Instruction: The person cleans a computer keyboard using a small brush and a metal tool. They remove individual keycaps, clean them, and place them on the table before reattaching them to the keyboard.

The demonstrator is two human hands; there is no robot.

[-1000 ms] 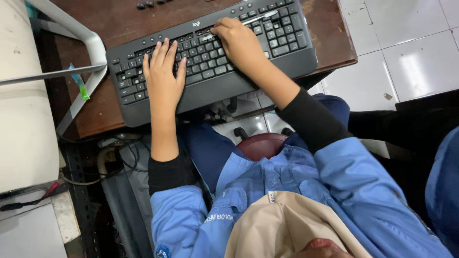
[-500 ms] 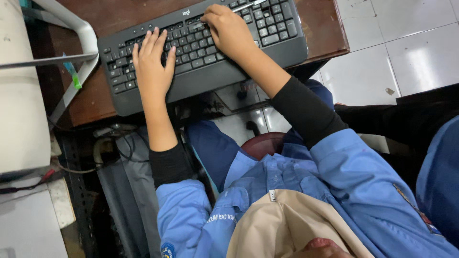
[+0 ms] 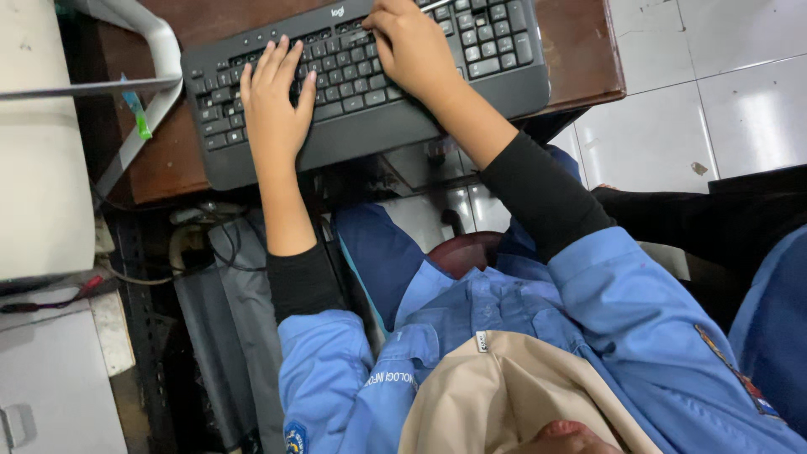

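Note:
A black keyboard lies on a brown wooden desk at the top of the view. My left hand rests flat on the keyboard's left half, with fingers spread over the keys and the palm on the wrist rest. My right hand sits over the right-middle keys with its fingers curled down onto them. Neither hand holds anything. Both arms wear black sleeves under a light blue jacket. The fingertips of my right hand are partly cut off by the top edge.
A white curved metal frame with a green tag stands at the desk's left. Cables and a grey case hang under the desk. White floor tiles lie to the right. Dark blue cloth fills the right edge.
The keyboard and desk have slid up and slightly left in the view as the camera tilted. Both hands stay on the keys, with the fingers shifting a little.

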